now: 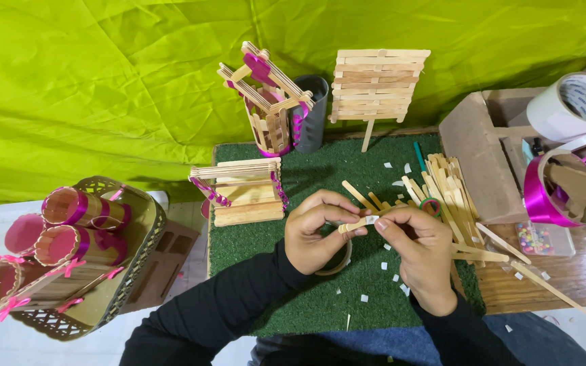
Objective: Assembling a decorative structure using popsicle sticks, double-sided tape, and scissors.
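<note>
Both hands meet over a green turf mat (320, 305). My left hand (317, 230) pinches one end of a small wooden craft stick (355, 224) and has a tape ring (337, 261) hanging under its palm. My right hand (420, 251) grips the other end of the same stick, fingertips on a small white tape piece at its tip. A loose pile of craft sticks (445, 186) lies just right of my hands.
Stick-built models stand on the mat: a bench-like piece (245, 196), a well (266, 102), a panel on a post (374, 85). A basket (127, 271) of pink-ribboned cylinders sits left. Cardboard box (483, 156), white tape roll (578, 102), pink ribbon roll (557, 196) and beads (536, 238) lie right.
</note>
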